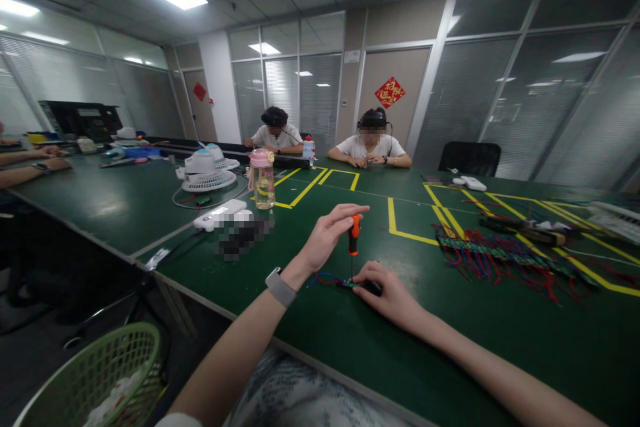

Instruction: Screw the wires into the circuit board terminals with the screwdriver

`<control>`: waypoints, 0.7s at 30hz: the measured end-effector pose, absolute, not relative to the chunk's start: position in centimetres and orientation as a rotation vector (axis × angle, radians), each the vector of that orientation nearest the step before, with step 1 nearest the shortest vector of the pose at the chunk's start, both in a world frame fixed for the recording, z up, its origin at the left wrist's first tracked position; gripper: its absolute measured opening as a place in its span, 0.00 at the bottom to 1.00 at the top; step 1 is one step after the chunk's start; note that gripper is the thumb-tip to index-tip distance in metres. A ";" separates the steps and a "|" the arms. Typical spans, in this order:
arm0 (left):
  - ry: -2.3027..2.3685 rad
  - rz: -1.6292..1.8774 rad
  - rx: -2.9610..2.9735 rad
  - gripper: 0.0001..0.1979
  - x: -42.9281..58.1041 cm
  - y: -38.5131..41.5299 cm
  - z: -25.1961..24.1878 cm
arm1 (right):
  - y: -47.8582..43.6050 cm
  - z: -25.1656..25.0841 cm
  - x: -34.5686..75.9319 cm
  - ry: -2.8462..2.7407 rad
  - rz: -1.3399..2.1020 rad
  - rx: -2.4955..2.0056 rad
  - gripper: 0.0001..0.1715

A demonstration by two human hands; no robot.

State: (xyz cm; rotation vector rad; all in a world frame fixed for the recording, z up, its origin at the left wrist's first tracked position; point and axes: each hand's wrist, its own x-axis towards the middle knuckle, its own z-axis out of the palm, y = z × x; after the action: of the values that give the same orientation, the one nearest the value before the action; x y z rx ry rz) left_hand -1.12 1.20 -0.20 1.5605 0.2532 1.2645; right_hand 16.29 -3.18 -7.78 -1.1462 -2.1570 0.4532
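Note:
My left hand (327, 235) is closed round the orange handle of a small screwdriver (354, 235), held upright with its tip down on a small part. My right hand (387, 290) lies on the green table (350, 340), fingers pressed on that small dark part (367, 287) with red and blue wires (325, 278) leading off to the left. A grey watch band sits on my left wrist.
A heap of red, blue and green wired parts (500, 257) lies to the right. A water bottle (262, 179), white fans (207, 172) and a power strip (220, 213) stand to the left. A green basket (95, 373) sits below the table's edge. Two people sit at the far side.

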 end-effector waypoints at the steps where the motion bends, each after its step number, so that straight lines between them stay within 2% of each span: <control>1: 0.226 1.225 1.515 0.17 -1.1 1.2 -0.2 | -3.2 -7.8 16.3 -2.158 0.455 -1.147 0.06; 4: 0.261 1.224 1.514 0.19 -1.1 1.1 -0.2 | -3.3 -7.7 16.3 -2.155 0.457 -1.152 0.06; 8: 0.315 1.316 1.599 0.15 -1.1 1.2 -0.2 | -3.3 -7.8 16.3 -2.151 0.444 -1.149 0.06; 13: 0.263 1.234 1.483 0.19 -1.0 1.2 -0.2 | -3.1 -7.9 16.4 -2.158 0.441 -1.145 0.06; 18: 0.371 1.348 1.623 0.13 -1.1 1.2 -0.1 | -3.1 -8.0 16.4 -2.148 0.432 -1.132 0.06; 21: 0.280 1.269 1.526 0.15 -1.0 1.1 0.0 | -3.1 -8.1 16.4 -2.150 0.425 -1.136 0.06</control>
State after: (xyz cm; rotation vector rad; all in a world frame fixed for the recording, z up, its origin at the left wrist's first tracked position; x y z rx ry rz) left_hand -0.98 1.08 -0.05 1.5260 0.2804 1.2693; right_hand 16.37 -3.06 -8.08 -1.1360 -2.1501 0.4249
